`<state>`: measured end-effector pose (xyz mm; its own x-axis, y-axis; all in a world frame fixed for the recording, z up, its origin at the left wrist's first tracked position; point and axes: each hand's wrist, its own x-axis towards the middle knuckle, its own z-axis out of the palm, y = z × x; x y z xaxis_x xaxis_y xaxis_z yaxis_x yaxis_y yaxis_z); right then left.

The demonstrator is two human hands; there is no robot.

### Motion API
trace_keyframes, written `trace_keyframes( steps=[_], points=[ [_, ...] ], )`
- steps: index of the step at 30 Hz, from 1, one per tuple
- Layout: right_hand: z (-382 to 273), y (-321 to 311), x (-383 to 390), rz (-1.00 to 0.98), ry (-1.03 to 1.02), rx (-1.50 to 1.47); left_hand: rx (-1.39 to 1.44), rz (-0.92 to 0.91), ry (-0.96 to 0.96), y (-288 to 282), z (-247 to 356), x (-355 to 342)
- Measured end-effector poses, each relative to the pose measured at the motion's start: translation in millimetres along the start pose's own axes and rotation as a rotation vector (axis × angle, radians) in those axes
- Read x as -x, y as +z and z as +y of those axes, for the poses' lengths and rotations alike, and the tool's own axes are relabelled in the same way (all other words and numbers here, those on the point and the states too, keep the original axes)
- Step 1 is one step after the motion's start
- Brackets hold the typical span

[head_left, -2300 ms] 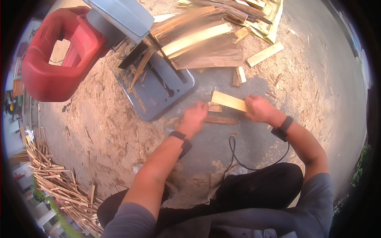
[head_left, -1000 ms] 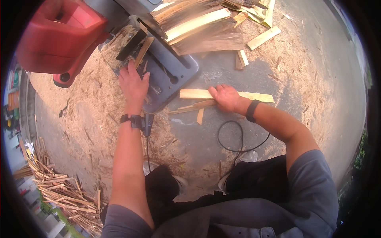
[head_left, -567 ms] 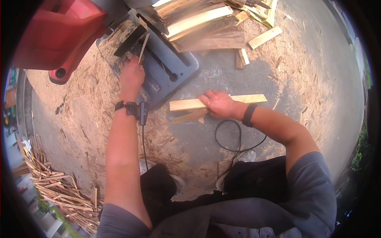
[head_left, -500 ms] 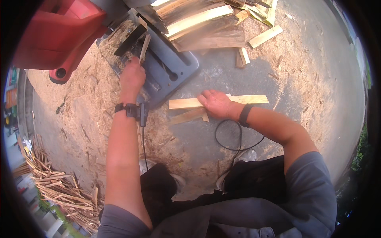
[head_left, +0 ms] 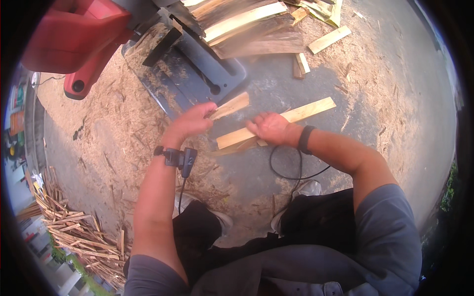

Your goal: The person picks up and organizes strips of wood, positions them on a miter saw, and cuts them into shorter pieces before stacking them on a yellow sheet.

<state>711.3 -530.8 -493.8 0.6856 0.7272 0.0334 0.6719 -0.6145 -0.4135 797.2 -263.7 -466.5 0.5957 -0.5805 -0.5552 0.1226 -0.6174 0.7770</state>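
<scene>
In my left hand (head_left: 192, 120) I grip one end of a short wood offcut (head_left: 232, 105), just off the near edge of the saw's grey metal base (head_left: 200, 84). My right hand (head_left: 269, 128) is closed around the middle of a longer pale wood strip (head_left: 311, 109), which slants up to the right. Beneath that strip lies another wood piece (head_left: 239, 147), partly covered. The red-bodied power saw (head_left: 74, 44) stands at the upper left, with a black plate upright on its base. Each wrist wears a dark strap, and a black cable (head_left: 296, 177) hangs from the right one.
Stacked split wood (head_left: 256, 29) lies at the top behind the base. Loose blocks (head_left: 330, 39) rest to its right on the concrete. Sawdust (head_left: 113, 133) covers much of the ground. A big heap of thin sticks (head_left: 84, 241) fills the lower left.
My left hand has come away from the saw base toward me and to the right, bringing the offcut along. The strip under my right hand has tilted, its right end higher.
</scene>
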Motion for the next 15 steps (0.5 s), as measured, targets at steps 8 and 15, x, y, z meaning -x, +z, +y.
trace_keyframes(
  steps=[8, 15],
  points=[
    [76, 17, 61, -0.101, 0.177, 0.158, -0.221, -0.24, 0.042, 39, 27, -11],
    [118, -45, 90, -0.319, 0.563, 0.227, -0.696, 0.176, 0.117, 99, -5, 16]
  ],
)
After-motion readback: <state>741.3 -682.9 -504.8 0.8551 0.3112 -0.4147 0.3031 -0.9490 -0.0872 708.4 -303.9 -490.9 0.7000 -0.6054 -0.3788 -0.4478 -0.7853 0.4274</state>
